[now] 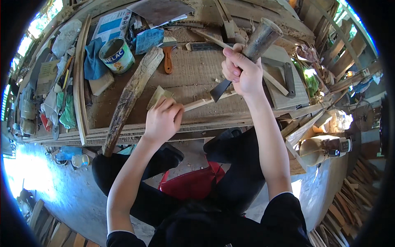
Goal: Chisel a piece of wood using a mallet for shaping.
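Note:
My right hand (243,72) is closed round a chisel (260,41) with a thick round wooden handle. Its dark flat blade points down and left, with the edge at a narrow pale wood strip (197,105) lying along the bench front. Whether the edge touches the strip I cannot tell. Curled over the strip's left end is my left hand (163,119), pressing it on the bench; a small flat yellowish piece (159,97) lies just beyond those fingers. A few wood chips (218,80) lie near the blade.
A rough log stick (133,94) crosses the bench's front edge. Behind it stand a paint can (117,55), a blue cloth (95,59) and an orange-handled brush (168,57). At right lie a board with a metal square (289,80). A red stool (191,183) is below.

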A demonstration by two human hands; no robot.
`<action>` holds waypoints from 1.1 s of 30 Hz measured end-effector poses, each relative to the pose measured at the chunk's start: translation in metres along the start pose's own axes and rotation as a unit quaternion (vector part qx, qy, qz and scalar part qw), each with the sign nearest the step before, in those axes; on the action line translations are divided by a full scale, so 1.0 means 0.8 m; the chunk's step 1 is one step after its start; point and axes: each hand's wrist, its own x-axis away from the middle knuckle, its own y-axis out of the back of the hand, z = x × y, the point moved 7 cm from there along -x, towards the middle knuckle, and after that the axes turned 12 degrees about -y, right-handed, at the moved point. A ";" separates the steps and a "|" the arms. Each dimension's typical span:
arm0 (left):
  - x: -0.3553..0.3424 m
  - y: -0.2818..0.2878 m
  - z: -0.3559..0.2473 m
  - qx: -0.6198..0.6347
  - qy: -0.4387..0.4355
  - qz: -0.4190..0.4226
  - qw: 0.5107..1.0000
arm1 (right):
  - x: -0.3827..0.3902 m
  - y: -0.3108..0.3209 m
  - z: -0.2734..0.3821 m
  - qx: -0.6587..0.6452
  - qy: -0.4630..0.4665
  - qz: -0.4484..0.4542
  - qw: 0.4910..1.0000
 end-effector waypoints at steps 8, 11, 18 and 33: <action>0.003 -0.001 -0.005 -0.002 -0.008 -0.001 1.000 | 0.004 0.014 -0.005 -0.011 0.007 0.007 1.000; 0.006 -0.002 -0.002 -0.002 0.002 -0.006 1.000 | 0.005 0.014 -0.008 -0.040 0.005 0.007 0.999; 0.006 -0.002 -0.005 -0.008 -0.003 -0.010 1.000 | 0.005 0.018 -0.009 -0.017 0.008 0.007 1.000; 0.003 -0.001 -0.005 -0.005 -0.002 -0.014 1.000 | 0.004 0.023 -0.011 -0.036 0.000 -0.013 0.999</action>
